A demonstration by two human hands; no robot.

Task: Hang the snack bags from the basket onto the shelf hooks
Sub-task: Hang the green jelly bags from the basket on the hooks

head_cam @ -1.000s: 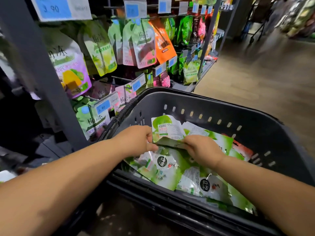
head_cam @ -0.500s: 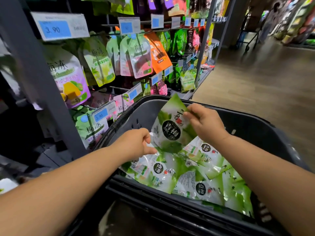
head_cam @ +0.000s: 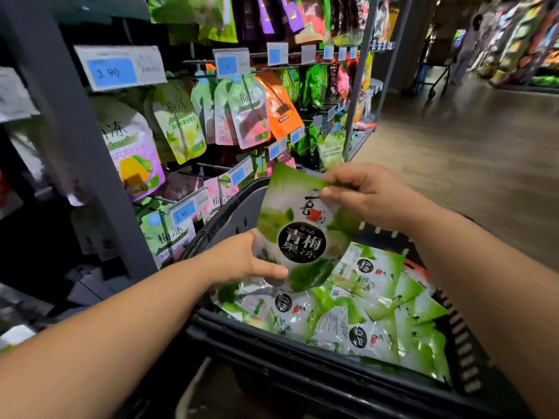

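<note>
Pinching grip: right hand (head_cam: pixel 366 196) is holding the top edge of one glossy green foil snack bag (head_cam: pixel 302 234) with a round black label, thumb and forefinger closing on the header strip. Supporting grip: left hand (head_cam: pixel 242 261) is grasping the same bag at its lower left corner, thumb lying across the front face.

Location: bag is hanging upright, label facing the camera, above the black slotted plastic basket (head_cam: pixel 239 219) and clear of the loose pile of matching green bags (head_cam: pixel 357 322) lying flat inside.

Adjacent stock: pale green and pink pouches (head_cam: pixel 181 125) are hanging on the dark grey shelf rack (head_cam: pixel 75 146) at left, under blue price tags (head_cam: pixel 115 72). A thin bare metal hook (head_cam: pixel 211 167) is projecting in the lower row, near the basket's far rim.

Step, by judgement: one bag is being readied for hanging, and with many lying in the basket the task looks early. The next move is calling for locating the header hole, which is not discernible under the fingers, carrying the bag left to a free hook and threading it on while the lower hand is steadying the slack pouch.
</note>
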